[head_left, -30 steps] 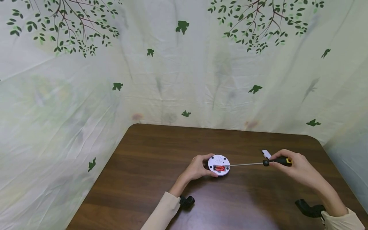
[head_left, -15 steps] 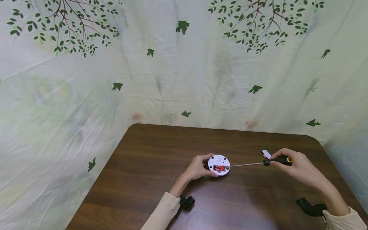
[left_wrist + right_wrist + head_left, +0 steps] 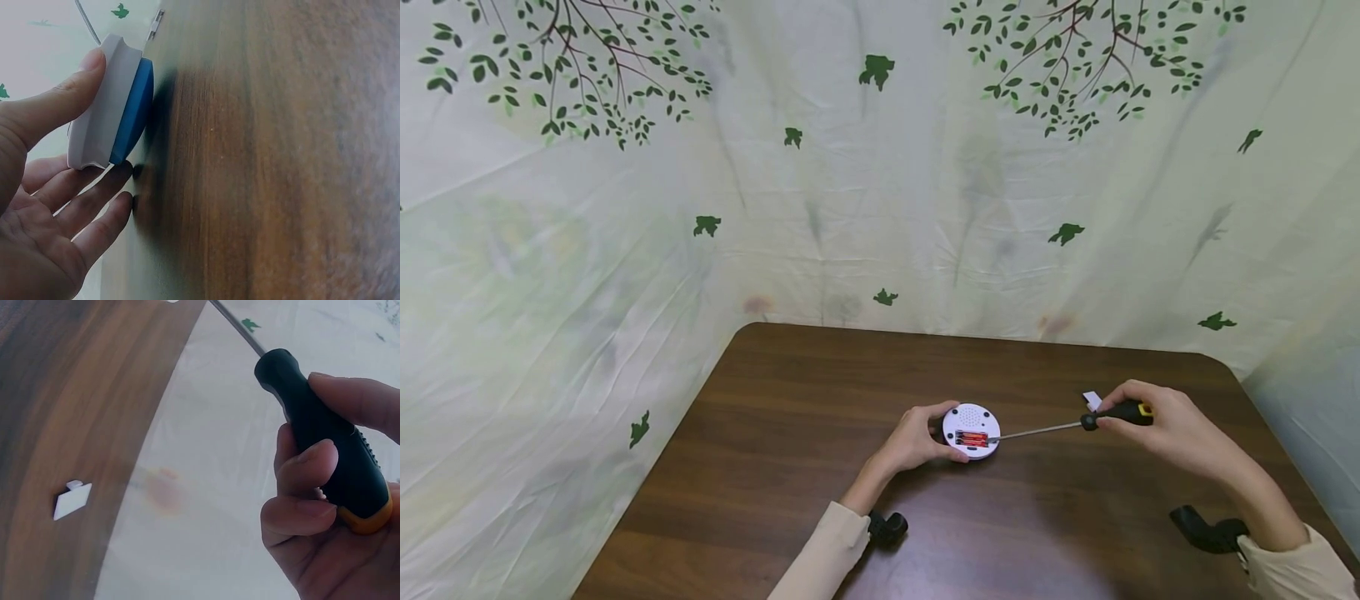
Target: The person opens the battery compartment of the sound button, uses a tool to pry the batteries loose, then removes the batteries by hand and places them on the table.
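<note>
A round white device (image 3: 972, 415) with a blue far side (image 3: 133, 112) has its back turned up, showing small holes and a compartment with red batteries (image 3: 972, 439). My left hand (image 3: 912, 437) grips its left edge between thumb and fingers, the blue side close to the tabletop. In my right hand (image 3: 1183, 432) is a screwdriver (image 3: 331, 437) with a black and yellow handle, fingers curled round it. Its long shaft (image 3: 1045, 431) points left, the tip at the right end of the battery compartment. Whether the tip touches a battery I cannot tell.
A small white battery cover (image 3: 72, 501) lies on the brown wooden table (image 3: 820, 392), just beyond my right hand. Behind the table hangs a pale cloth (image 3: 880, 208) printed with leaves. Black wrist mounts (image 3: 887, 528) stick out under both forearms.
My right hand has shifted slightly left and up, so the screwdriver slants more and its tip sits a little lower on the device. The left hand and the device stay still.
</note>
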A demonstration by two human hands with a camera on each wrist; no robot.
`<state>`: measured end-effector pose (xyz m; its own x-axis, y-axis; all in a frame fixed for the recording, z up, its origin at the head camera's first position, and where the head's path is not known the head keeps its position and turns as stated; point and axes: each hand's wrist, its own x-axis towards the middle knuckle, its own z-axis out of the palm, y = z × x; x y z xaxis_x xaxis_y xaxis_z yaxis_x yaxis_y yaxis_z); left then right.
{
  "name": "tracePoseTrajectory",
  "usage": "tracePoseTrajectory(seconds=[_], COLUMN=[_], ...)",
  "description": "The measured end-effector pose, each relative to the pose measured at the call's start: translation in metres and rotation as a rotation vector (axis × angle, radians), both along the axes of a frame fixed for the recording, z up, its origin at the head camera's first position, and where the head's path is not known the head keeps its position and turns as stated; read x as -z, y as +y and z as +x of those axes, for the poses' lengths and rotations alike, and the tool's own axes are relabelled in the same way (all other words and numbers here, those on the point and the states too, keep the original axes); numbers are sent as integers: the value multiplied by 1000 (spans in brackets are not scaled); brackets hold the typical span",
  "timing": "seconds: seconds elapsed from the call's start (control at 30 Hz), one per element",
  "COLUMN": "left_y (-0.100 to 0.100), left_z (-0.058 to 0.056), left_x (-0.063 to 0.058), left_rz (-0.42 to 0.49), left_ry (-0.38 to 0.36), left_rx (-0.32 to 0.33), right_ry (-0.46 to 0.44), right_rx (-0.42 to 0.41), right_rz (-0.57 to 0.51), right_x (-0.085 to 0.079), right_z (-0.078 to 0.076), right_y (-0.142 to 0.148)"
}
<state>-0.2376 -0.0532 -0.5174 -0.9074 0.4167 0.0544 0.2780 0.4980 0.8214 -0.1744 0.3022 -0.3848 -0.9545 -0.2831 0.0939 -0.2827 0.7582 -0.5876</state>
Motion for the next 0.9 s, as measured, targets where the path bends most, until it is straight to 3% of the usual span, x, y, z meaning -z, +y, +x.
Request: tracePoseTrajectory(seconds=[0.23, 0.9], left_y=[0, -1], left_z=[1, 2], left_x=[2, 1], left_rz=[115, 113], left_ry=[-82, -90], left_rx=[30, 27], right_ry=[60, 69], right_rx=[-40, -98], right_rz=[31, 152], right_x=[-9, -36], right_z=[-4, -15], right_y=[-9, -30])
